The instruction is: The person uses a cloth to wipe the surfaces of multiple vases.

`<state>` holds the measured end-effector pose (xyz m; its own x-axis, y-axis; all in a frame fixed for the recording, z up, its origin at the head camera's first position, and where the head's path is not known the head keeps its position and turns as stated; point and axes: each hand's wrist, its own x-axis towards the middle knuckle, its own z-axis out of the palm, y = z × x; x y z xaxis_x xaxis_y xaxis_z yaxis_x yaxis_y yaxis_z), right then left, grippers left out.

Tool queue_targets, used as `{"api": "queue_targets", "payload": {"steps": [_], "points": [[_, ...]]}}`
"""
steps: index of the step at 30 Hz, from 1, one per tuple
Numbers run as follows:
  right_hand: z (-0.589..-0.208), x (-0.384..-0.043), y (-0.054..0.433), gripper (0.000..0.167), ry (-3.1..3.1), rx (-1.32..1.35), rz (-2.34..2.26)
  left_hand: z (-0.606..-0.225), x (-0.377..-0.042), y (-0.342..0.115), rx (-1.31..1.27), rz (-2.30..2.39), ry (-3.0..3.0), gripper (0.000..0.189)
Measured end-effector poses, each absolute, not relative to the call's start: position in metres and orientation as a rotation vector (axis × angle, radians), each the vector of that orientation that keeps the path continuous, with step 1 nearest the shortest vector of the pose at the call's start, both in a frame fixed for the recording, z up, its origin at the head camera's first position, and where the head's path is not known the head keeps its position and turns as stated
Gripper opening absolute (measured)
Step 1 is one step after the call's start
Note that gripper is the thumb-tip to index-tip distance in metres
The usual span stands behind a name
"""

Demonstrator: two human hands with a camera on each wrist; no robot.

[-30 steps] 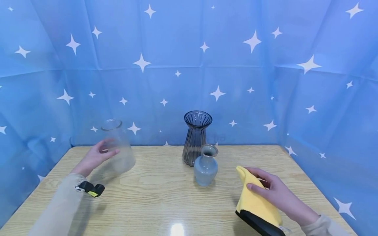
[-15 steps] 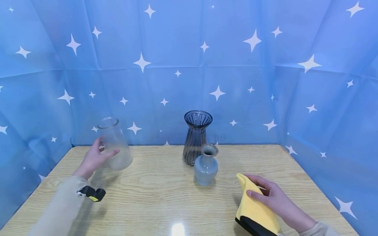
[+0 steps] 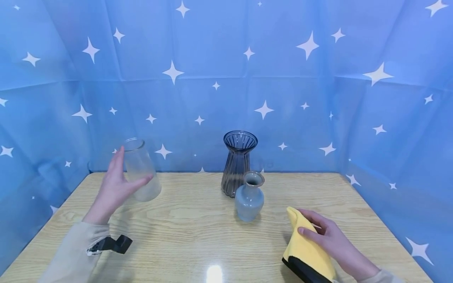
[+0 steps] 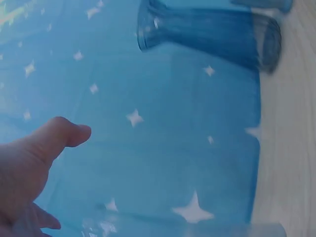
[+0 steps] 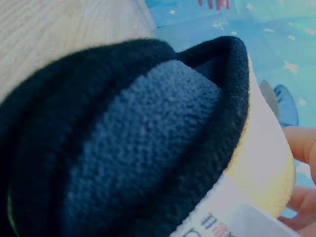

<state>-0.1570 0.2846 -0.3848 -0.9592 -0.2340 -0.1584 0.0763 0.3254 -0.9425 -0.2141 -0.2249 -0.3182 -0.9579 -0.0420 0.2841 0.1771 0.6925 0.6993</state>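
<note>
In the head view a clear glass vase (image 3: 148, 188) stands upright at the table's left rear. My left hand (image 3: 112, 184) is beside it with fingers and thumb spread straight; whether it touches the glass I cannot tell. My right hand (image 3: 330, 239) pinches a folded yellow cloth (image 3: 307, 251) with a black edge, at the table's right front. Up close in the right wrist view, the cloth (image 5: 143, 133) shows a grey inner side and a white label (image 5: 237, 212). A smoky ribbed glass vase (image 3: 235, 173) and a small pale-blue ceramic vase (image 3: 249, 201) stand mid-table.
The wooden table (image 3: 177, 236) reaches back to a blue curtain (image 3: 198, 98) with white stars, which also runs along both sides. The small blue vase stands in front of the ribbed one, overlapping it in view.
My left hand has loosened from the clear vase and its fingers have straightened; the vase stands nearly where it was. My right hand has lowered the cloth slightly.
</note>
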Motion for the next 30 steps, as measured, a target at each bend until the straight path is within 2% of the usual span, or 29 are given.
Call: {"api": "queue_targets", "payload": {"steps": [10,23,30], "points": [[-0.374,-0.166,0.282,0.065,2.453,-0.046,-1.696,-0.319,-0.205,-0.18,-0.305,-1.11,-2.672,0.106],[-0.36,-0.184,0.26,0.061,2.516,-0.143,-1.803,-0.356,-0.208,-0.138,-0.567,-1.183,-2.655,0.086],[-0.358,-0.194,0.239,0.058,2.48,-0.199,-1.835,-0.378,-0.212,-0.108,-0.681,-1.314,-2.691,0.084]]}}
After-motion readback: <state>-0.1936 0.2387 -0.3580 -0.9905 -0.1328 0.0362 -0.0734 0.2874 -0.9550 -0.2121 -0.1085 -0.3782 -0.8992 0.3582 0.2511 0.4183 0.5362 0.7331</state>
